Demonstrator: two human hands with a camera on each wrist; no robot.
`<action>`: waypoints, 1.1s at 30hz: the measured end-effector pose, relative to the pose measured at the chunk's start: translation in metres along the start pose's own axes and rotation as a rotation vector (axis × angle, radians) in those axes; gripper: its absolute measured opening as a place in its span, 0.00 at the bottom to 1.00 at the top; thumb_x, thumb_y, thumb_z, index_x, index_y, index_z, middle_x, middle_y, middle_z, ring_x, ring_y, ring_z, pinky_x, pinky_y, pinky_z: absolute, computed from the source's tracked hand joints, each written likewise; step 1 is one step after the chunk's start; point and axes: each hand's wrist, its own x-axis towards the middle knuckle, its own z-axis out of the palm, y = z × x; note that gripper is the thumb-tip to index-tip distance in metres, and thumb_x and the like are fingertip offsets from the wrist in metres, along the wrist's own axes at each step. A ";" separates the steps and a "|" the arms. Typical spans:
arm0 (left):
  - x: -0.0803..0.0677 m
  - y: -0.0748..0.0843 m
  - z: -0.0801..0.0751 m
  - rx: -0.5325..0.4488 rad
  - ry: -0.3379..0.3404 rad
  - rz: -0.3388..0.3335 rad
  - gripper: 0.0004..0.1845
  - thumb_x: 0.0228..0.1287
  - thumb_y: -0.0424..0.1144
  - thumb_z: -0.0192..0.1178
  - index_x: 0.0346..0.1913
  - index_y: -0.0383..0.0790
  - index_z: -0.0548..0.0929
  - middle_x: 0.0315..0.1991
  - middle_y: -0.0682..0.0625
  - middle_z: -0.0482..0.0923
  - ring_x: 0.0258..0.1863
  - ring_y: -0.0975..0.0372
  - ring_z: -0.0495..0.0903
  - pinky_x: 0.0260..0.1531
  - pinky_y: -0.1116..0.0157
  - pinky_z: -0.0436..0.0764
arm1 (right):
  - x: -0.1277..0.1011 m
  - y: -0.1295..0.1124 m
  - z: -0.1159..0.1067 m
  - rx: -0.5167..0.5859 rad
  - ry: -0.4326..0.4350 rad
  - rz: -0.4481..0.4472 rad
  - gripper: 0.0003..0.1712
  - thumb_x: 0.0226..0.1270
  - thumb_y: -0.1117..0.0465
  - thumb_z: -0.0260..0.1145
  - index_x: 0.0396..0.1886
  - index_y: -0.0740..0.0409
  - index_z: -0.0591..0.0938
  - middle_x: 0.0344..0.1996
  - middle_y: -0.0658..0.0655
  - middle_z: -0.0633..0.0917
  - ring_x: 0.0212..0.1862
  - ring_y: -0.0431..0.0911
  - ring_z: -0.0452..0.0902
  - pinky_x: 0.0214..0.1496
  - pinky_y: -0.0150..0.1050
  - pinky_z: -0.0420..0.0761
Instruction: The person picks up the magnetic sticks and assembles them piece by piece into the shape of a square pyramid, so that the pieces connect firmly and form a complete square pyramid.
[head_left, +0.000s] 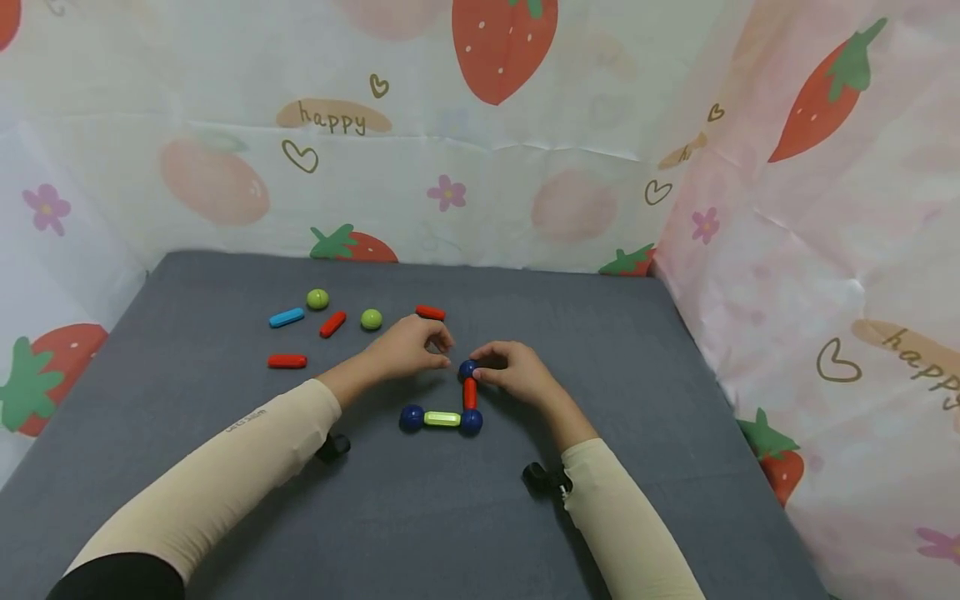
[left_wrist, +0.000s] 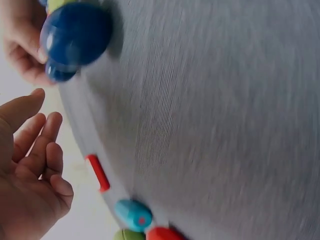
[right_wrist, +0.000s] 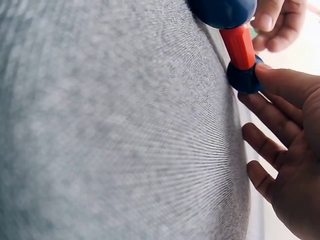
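Note:
On the grey table (head_left: 645, 433) lies an L of magnet pieces: a blue ball (head_left: 411, 417), a yellow-green stick (head_left: 442, 418), a corner blue ball (head_left: 471, 422), a red stick (head_left: 469, 393) and a top blue ball (head_left: 467, 368). My right hand (head_left: 510, 371) pinches that top ball (right_wrist: 244, 79) with its thumb (right_wrist: 280, 82) and forefinger, at the end of the red stick (right_wrist: 239, 46). My left hand (head_left: 412, 346) hovers just left of it, fingers loosely curled and empty (left_wrist: 35, 170).
Loose pieces lie at the back left: a blue stick (head_left: 287, 317), two green balls (head_left: 317, 298) (head_left: 371, 319) and three red sticks (head_left: 332, 323) (head_left: 431, 312) (head_left: 287, 361). Strawberry-print sheets wall the table behind and at both sides.

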 end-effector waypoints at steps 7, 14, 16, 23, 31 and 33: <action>0.007 -0.007 -0.027 0.017 0.013 -0.022 0.18 0.66 0.40 0.71 0.56 0.37 0.85 0.51 0.47 0.86 0.57 0.50 0.81 0.58 0.51 0.78 | 0.001 0.002 -0.001 0.002 -0.003 -0.002 0.14 0.68 0.54 0.74 0.52 0.46 0.88 0.49 0.48 0.88 0.49 0.44 0.81 0.50 0.42 0.80; 0.024 -0.016 -0.044 0.106 0.037 -0.094 0.18 0.69 0.43 0.69 0.59 0.44 0.85 0.55 0.49 0.84 0.57 0.52 0.72 0.56 0.50 0.76 | 0.000 0.001 -0.002 -0.009 -0.006 0.002 0.15 0.68 0.54 0.74 0.53 0.47 0.88 0.50 0.49 0.88 0.51 0.45 0.80 0.54 0.45 0.79; 0.030 -0.020 -0.045 0.139 0.042 -0.102 0.19 0.69 0.43 0.68 0.60 0.44 0.85 0.56 0.48 0.83 0.57 0.51 0.72 0.58 0.48 0.74 | 0.001 0.001 -0.002 -0.007 -0.007 0.003 0.15 0.67 0.55 0.74 0.52 0.47 0.88 0.50 0.50 0.88 0.52 0.45 0.80 0.57 0.45 0.78; 0.047 -0.038 -0.041 0.170 0.043 -0.134 0.20 0.70 0.42 0.67 0.62 0.44 0.84 0.59 0.46 0.82 0.60 0.48 0.69 0.66 0.43 0.65 | 0.002 0.004 -0.003 -0.016 -0.009 -0.006 0.14 0.68 0.54 0.74 0.52 0.46 0.89 0.49 0.49 0.87 0.52 0.45 0.80 0.57 0.45 0.78; 0.059 -0.055 -0.031 0.175 0.013 -0.162 0.20 0.70 0.40 0.67 0.63 0.45 0.84 0.58 0.46 0.82 0.60 0.48 0.69 0.67 0.44 0.64 | 0.003 0.006 -0.003 -0.020 -0.006 -0.009 0.14 0.67 0.54 0.74 0.51 0.45 0.89 0.49 0.48 0.88 0.52 0.45 0.80 0.58 0.46 0.78; 0.060 -0.057 -0.030 0.173 0.010 -0.166 0.19 0.70 0.40 0.67 0.62 0.45 0.84 0.56 0.45 0.83 0.58 0.49 0.70 0.66 0.44 0.64 | 0.003 0.006 -0.003 -0.019 -0.006 -0.007 0.14 0.67 0.54 0.74 0.51 0.45 0.89 0.49 0.47 0.88 0.53 0.45 0.80 0.59 0.46 0.77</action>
